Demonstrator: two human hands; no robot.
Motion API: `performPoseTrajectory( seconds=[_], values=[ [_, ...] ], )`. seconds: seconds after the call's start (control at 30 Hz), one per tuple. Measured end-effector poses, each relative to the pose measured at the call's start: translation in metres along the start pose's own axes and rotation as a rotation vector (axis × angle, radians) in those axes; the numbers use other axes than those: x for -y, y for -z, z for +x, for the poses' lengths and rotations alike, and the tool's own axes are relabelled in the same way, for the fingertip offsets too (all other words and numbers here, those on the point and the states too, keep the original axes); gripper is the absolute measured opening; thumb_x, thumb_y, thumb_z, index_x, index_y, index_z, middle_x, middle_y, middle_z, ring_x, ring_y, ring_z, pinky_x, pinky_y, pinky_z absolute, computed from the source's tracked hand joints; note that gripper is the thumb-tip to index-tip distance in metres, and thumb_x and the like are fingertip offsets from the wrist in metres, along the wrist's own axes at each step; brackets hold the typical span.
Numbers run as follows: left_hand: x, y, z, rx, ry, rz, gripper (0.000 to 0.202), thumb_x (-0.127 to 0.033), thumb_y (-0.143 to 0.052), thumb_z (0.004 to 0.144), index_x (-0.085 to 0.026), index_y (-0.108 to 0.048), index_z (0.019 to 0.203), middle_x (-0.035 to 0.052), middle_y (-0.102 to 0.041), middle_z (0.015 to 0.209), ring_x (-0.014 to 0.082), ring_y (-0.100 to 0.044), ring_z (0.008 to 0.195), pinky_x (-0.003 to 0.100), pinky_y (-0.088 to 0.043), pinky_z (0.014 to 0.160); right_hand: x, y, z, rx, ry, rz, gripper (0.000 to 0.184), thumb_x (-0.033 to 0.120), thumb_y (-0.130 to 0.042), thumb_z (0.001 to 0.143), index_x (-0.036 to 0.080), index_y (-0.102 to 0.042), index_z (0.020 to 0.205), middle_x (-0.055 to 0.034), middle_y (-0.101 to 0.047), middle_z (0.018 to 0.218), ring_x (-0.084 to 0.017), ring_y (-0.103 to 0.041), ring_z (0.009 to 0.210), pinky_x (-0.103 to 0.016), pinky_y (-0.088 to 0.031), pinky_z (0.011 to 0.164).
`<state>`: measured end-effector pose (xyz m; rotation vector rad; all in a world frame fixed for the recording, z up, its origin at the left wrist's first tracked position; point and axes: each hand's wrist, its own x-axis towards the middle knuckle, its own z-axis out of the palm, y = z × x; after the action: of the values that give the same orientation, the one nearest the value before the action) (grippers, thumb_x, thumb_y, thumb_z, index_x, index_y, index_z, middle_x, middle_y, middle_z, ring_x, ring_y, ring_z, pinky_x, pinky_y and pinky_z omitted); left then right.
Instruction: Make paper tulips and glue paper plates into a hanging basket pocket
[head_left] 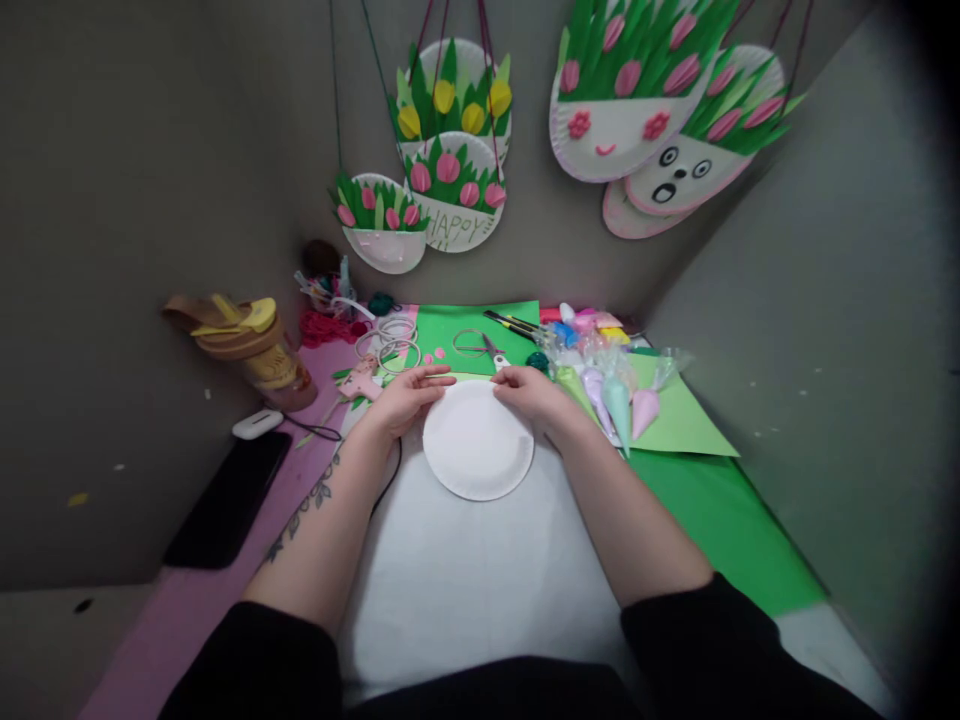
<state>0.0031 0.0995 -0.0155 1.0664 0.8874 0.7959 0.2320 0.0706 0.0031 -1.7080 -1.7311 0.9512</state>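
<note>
**White paper plate [478,450] at the middle of the tabletop [480,590]**

From my remote post I view the scene through the head camera. The left hand [409,400] meets the plate at its far left rim, fingers extended and thumb close to the edge; I cannot tell whether it pinches or merely touches. The right hand [534,397] grasps the far right rim between thumb and fingers. I cannot determine whether the plate lies flat or is slightly raised. Its near edge faces me uncovered, and a broad white span runs from there to the dark clothing, between the two forearms. Room is tighter beyond the far rim: scissors [501,362] lie just past the right fingertips, on a green sheet [442,325]. To the right, filled plastic bags [616,405] rest near the right hand upon a light green sheet [686,425]. At left, well apart from the plate, I note a black phone [229,500] and a lidded cup [277,370] along the pink surface [150,620]. Grey walls [832,340] bound the area at left, right and back; decorated plates [454,225] hang at the back.
</note>
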Motion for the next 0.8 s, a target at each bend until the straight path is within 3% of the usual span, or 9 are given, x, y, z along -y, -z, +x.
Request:
performPoseTrajectory(
  seconds=[0.13,0.27,0.4,0.5,0.6,0.8],
  values=[
    [-0.01,0.001,-0.003,-0.028,-0.029,-0.152,0.043,-0.036,-0.074,0.074,-0.017,-0.061,0.11,0.0143,-0.063,0.121,0.0199,-0.065,0.098,0.033,-0.051,0.085,-0.01,0.004,0.0,-0.032,-0.033,0.14,0.018,0.031,-0.055,0.073,0.015,-0.061,0.079,-0.0008,-0.062,0.068,-0.014,-0.056,0.061,-0.022,-0.04,0.054],
    [-0.024,0.006,-0.009,-0.029,-0.133,-0.208,0.05,-0.051,-0.065,0.078,-0.02,-0.056,0.117,0.0138,-0.056,0.131,0.0219,-0.058,0.114,0.034,-0.047,0.092,-0.013,0.013,0.007,-0.194,-0.063,0.271,0.025,0.039,-0.05,0.071,0.017,-0.053,0.082,0.001,-0.055,0.064,-0.013,-0.05,0.055,-0.022,-0.038,0.05],
    [-0.038,-0.002,-0.015,-0.079,-0.243,-0.039,0.065,-0.047,-0.073,0.072,-0.019,-0.048,0.125,0.0134,-0.058,0.128,0.0243,-0.053,0.119,0.035,-0.043,0.096,-0.006,0.016,0.014,-0.354,-0.028,0.38,0.03,0.046,-0.045,0.072,0.021,-0.045,0.089,0.0026,-0.052,0.065,-0.014,-0.048,0.053,-0.023,-0.037,0.049],
    [-0.045,-0.013,-0.02,-0.203,-0.365,0.114,0.065,-0.042,-0.077,0.068,-0.016,-0.05,0.121,0.0155,-0.057,0.127,0.0274,-0.052,0.121,0.038,-0.04,0.1,0.003,0.014,0.012,-0.427,0.037,0.435,0.028,0.045,-0.045,0.074,0.022,-0.04,0.09,0.0029,-0.051,0.067,-0.013,-0.047,0.053,-0.022,-0.037,0.049],
    [-0.051,-0.021,-0.026,-0.312,-0.459,0.212,0.063,-0.037,-0.078,0.068,-0.021,-0.05,0.123,0.0132,-0.055,0.131,0.0279,-0.048,0.125,0.038,-0.039,0.101,0.01,0.013,0.006,-0.477,0.111,0.476,0.024,0.043,-0.044,0.077,0.024,-0.037,0.09,0.0014,-0.052,0.072,-0.014,-0.051,0.06,-0.023,-0.041,0.055],
    [-0.066,-0.035,-0.05,-0.344,-0.6,0.299,0.059,-0.029,-0.075,0.071,-0.027,-0.048,0.124,0.0083,-0.062,0.118,0.0248,-0.053,0.12,0.036,-0.038,0.102,0.012,0.011,-0.001,-0.534,0.286,0.624,0.018,0.034,-0.051,0.08,0.024,-0.041,0.091,0.0006,-0.053,0.079,-0.014,-0.054,0.067,-0.025,-0.045,0.064]
  ],
)
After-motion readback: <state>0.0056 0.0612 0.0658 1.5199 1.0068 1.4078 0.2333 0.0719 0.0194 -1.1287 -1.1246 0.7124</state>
